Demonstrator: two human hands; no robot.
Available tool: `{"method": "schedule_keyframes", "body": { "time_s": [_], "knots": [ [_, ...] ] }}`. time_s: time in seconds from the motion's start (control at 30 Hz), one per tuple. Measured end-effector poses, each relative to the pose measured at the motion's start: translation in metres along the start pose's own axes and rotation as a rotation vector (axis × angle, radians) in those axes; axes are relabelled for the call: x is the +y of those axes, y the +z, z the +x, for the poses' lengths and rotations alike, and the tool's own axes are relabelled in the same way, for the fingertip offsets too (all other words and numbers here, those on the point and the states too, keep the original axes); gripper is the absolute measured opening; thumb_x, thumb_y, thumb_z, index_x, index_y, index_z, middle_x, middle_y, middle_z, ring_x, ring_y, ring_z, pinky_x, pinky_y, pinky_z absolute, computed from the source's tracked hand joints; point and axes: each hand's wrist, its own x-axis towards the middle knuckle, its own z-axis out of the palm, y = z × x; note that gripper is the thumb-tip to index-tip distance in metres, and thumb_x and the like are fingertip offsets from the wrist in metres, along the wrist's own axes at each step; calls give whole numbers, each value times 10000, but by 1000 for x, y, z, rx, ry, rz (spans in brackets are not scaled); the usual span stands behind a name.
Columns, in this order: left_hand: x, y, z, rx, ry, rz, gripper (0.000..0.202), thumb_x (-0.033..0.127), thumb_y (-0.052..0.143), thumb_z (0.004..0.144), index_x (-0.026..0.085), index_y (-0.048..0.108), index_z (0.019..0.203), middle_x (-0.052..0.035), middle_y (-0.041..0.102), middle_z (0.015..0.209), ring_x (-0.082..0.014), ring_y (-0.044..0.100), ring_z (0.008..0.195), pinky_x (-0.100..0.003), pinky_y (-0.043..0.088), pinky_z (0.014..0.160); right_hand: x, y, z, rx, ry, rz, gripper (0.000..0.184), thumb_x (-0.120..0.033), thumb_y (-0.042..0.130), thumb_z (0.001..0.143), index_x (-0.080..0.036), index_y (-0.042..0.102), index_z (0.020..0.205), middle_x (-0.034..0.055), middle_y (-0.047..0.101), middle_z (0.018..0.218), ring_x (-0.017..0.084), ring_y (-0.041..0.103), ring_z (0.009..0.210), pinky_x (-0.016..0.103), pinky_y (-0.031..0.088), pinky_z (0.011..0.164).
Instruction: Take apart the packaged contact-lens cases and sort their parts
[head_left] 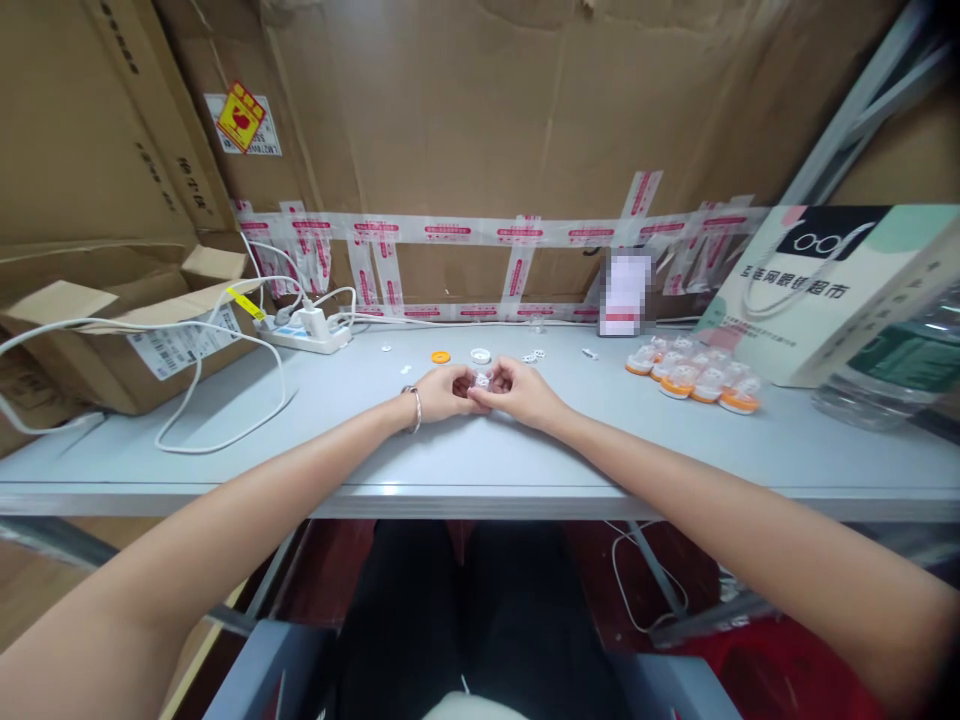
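Lap: dark clothing [480,620] fills the bottom middle of the frame, its lower part cut off by the edge.
Forearms: both run in from the bottom corners and meet at the middle; the elbows are out of the frame.
Table [480,465]: grey top, with its front edge across the middle of the frame.
Left hand [442,393]: rests on the table just left of centre with a bracelet [414,408] at the wrist, and its fingers are curled shut on the small clear piece.
Right hand [521,390]: just right of centre, fingertips pinched on the same piece and meeting the left hand's.
Small clear piece [481,381]: sits between the two sets of fingertips at frame centre. It is mostly covered by them and too small to make out its shape.
Just beyond the hands: a white cap [480,356], an orange ring [441,357] to its left and tiny white bits [534,355] to its right, their forms unclear.
Right of centre: a cluster of orange-and-clear cases [694,378], well apart from the hands.
Far right: a paper bag [817,290] and a clear bottle [892,370], both cut off by the edge.
Left: a white cable [225,430], a power strip [307,330] and a cardboard box [112,340], partly out of frame.
Back: a taped cardboard wall [487,130], and against it a blurred patch [626,293] that is unreadable.
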Motion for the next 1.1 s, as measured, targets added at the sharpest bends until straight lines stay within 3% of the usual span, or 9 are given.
{"method": "schedule_keyframes", "body": {
  "time_s": [0.13, 0.27, 0.47, 0.57, 0.67, 0.77, 0.83, 0.97, 1.1],
  "knots": [
    [-3, 1, -1, 4, 36, -23, 363, 223, 733, 536, 115, 499, 792, 50, 531, 652, -59, 497, 583, -211, 416, 602, -3, 1, -2, -18, -21, 17, 231, -341, 580, 666, -190, 464, 796, -63, 451, 592, 91, 414, 535, 223, 331, 524],
    [-6, 1, -1, 40, 71, -53, 479, 161, 734, 533, 124, 452, 918, 49, 537, 699, -67, 522, 621, -215, 433, 622, -4, 0, -2, -35, -28, 0, 415, -407, 622, 648, -203, 424, 951, -73, 446, 628, 96, 403, 553, 224, 327, 531],
    [-5, 1, -3, 32, 77, -29, 502, 162, 733, 561, 132, 434, 964, 50, 526, 707, -78, 536, 634, -232, 437, 629, -7, 0, -3, -17, -77, -57, 289, -450, 570, 712, -199, 459, 806, -69, 387, 590, 91, 344, 531, 219, 284, 499],
    [-5, 0, -3, 37, 83, -14, 487, 169, 732, 572, 130, 434, 955, 37, 530, 728, -79, 527, 652, -239, 433, 644, -12, -1, -3, 59, -115, -46, 263, -420, 558, 734, -199, 486, 858, -60, 405, 596, 96, 371, 538, 223, 319, 519],
    [-5, 0, -3, 47, 71, -9, 490, 172, 739, 570, 132, 434, 952, 33, 526, 738, -84, 529, 682, -250, 436, 680, -11, -16, 5, 258, -134, -35, 280, -432, 530, 755, -201, 480, 905, -24, 485, 694, 108, 443, 592, 232, 378, 571],
    [-7, -2, -3, 49, 75, 11, 505, 194, 744, 570, 139, 439, 968, 25, 525, 767, -92, 533, 716, -266, 440, 719, 8, -53, 28, 490, -27, -117, 332, -440, 501, 771, -199, 436, 989, 30, 560, 835, 138, 520, 688, 260, 418, 637],
    [-9, -4, -3, 46, 89, 29, 510, 216, 745, 575, 147, 442, 978, 17, 527, 794, -97, 532, 736, -275, 440, 739, 30, -83, 49, 497, 159, -331, 406, -418, 544, 744, -177, 430, 1050, 62, 600, 838, 176, 551, 732, 299, 419, 675],
    [-9, -6, -3, 58, 96, 60, 498, 243, 746, 580, 161, 456, 977, 0, 521, 847, -93, 517, 732, -277, 446, 736, 78, -122, 85, 323, 377, -719, 389, -293, 577, 722, -131, 504, 1068, 135, 623, 946, 239, 573, 855, 327, 410, 716],
    [-8, -4, -4, 63, 89, 99, 500, 238, 744, 587, 167, 459, 992, -14, 524, 873, -96, 507, 725, -280, 451, 737, 109, -118, 103, 261, 401, -751, 382, -211, 625, 669, -105, 563, 1031, 147, 642, 946, 259, 583, 893, 336, 418, 741]
  ]
}}
